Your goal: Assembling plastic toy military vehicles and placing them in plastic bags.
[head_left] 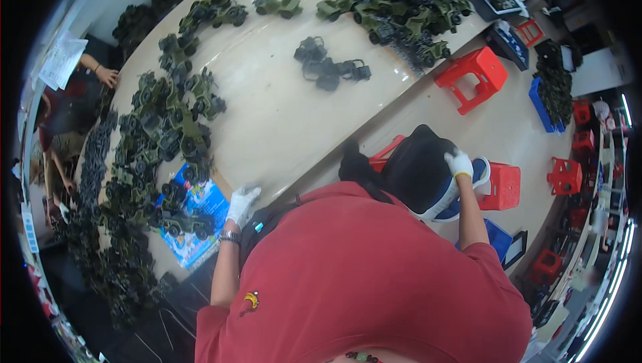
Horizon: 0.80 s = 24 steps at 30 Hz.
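My left hand, in a white glove, rests at the near edge of the table with its fingers apart and nothing visible in them. Beside it lies a blue printed sheet, with a dark green toy jeep standing on it. My right hand, also gloved in white, lies open against a rounded black cloth shape that looks like my own clothed knee. A blue shoe with a white sole shows below that hand.
More green toy jeeps crowd the table's left side, with another heap at the far end. Several blackish parts lie mid-table. Red stools stand on the floor at right. A co-worker's hand touches the far left edge.
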Each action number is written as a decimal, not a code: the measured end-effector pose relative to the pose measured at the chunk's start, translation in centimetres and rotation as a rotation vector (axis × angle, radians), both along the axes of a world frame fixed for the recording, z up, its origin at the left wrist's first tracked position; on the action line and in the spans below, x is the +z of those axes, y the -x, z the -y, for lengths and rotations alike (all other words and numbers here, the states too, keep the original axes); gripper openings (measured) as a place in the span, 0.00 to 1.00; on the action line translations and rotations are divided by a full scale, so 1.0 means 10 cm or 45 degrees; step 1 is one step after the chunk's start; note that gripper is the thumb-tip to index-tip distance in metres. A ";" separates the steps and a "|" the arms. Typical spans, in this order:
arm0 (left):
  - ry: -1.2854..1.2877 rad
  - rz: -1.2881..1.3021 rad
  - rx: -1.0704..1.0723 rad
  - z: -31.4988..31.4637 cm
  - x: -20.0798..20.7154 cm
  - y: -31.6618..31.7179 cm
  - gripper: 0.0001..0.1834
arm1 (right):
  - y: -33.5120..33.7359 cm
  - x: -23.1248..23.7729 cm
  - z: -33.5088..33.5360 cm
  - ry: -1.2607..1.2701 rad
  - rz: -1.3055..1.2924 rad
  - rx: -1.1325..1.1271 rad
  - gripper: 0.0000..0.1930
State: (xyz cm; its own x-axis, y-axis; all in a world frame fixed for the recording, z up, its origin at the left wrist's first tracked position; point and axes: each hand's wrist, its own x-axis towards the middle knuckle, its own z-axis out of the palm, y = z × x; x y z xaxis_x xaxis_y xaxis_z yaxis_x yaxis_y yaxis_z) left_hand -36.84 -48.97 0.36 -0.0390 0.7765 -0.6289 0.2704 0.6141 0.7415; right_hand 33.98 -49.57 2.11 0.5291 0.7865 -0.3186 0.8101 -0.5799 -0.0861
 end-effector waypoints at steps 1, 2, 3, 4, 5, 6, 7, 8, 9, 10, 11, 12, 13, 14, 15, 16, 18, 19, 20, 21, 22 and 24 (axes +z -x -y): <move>0.015 -0.019 -0.004 -0.09 0.14 -0.12 0.20 | 0.09 0.05 -0.31 -0.088 -0.096 -0.066 0.34; 0.012 -0.003 0.006 -0.19 0.22 -0.23 0.22 | 0.12 0.03 -0.53 -0.305 -0.125 -0.017 0.35; 0.028 -0.013 0.018 -0.28 0.29 -0.35 0.22 | 0.13 0.02 -0.77 -0.413 -0.135 0.000 0.36; -0.041 -0.010 -0.013 -0.40 0.35 -0.47 0.22 | 0.13 0.03 -1.04 -0.527 -0.143 0.011 0.36; -0.113 -0.004 -0.051 -0.53 0.39 -0.59 0.23 | 0.11 0.06 -1.32 -0.582 -0.177 0.014 0.37; -0.130 -0.017 -0.105 -0.65 0.40 -0.69 0.25 | 0.08 0.11 -1.60 -0.637 -0.209 0.014 0.37; -0.123 -0.021 -0.107 -0.80 0.44 -0.82 0.25 | 0.05 0.16 -1.86 -0.725 -0.264 -0.004 0.37; -0.174 -0.051 -0.198 -0.97 0.50 -0.99 0.26 | -0.01 0.20 -2.10 -0.812 -0.316 -0.029 0.37; -0.222 -0.082 -0.290 -1.13 0.55 -1.16 0.26 | -0.12 0.20 -2.33 -0.803 -0.320 -0.039 0.37; -0.209 -0.087 -0.299 -1.29 0.56 -1.31 0.26 | -0.23 0.19 -2.55 -0.861 -0.435 -0.164 0.37; -0.241 -0.103 -0.340 -1.48 0.57 -1.48 0.28 | -0.38 0.15 -2.82 -0.920 -0.551 -0.289 0.37; -0.272 -0.115 -0.388 -1.70 0.62 -1.68 0.29 | -0.55 0.08 -3.05 -0.970 -0.599 -0.351 0.37; -0.257 -0.117 -0.402 -1.92 0.67 -1.89 0.29 | -0.73 0.00 -3.27 -1.018 -0.646 -0.415 0.37; -0.333 -0.325 -0.554 -2.12 0.76 -2.12 0.31 | -0.84 -0.05 -3.47 -1.017 -0.660 -0.412 0.38; -0.412 -0.529 -0.706 -2.31 0.84 -2.36 0.34 | -0.96 -0.14 -3.64 -0.996 -0.662 -0.422 0.38; -0.390 -0.529 -0.714 -2.49 0.85 -2.59 0.34 | -1.08 -0.24 -3.77 -0.997 -0.736 -0.454 0.38; -0.828 -0.984 -0.984 -2.84 0.86 -2.99 0.41 | -1.10 -0.39 -3.99 -1.001 -0.989 -0.526 0.38; -0.803 -0.984 -0.987 -3.01 0.86 -3.19 0.41 | -1.13 -0.54 -4.05 -0.977 -1.044 -0.443 0.38; -0.774 -1.121 -1.061 -3.17 0.87 -3.37 0.46 | -1.15 -0.69 -4.07 -0.918 -0.875 -0.404 0.38; -0.725 -1.280 -1.109 -3.28 0.88 -3.48 0.50 | -1.04 -0.68 -4.13 -0.853 -0.731 -0.333 0.38; -0.679 -1.305 -1.074 -3.35 0.83 -3.53 0.50 | -0.92 -0.66 -4.13 -0.893 -0.672 -0.321 0.38; -0.735 -1.287 -0.929 -3.37 0.73 -3.55 0.48 | -0.86 -0.60 -4.12 -1.038 -0.891 -0.386 0.33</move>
State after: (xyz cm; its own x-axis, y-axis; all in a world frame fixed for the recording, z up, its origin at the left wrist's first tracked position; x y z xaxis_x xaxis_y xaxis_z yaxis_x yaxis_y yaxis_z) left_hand -1.34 -15.24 7.64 0.2438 0.9574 -0.1548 0.9657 -0.2249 0.1298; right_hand 42.54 -8.40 -3.84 0.6404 0.7649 -0.0692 0.2687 -0.3074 -0.9129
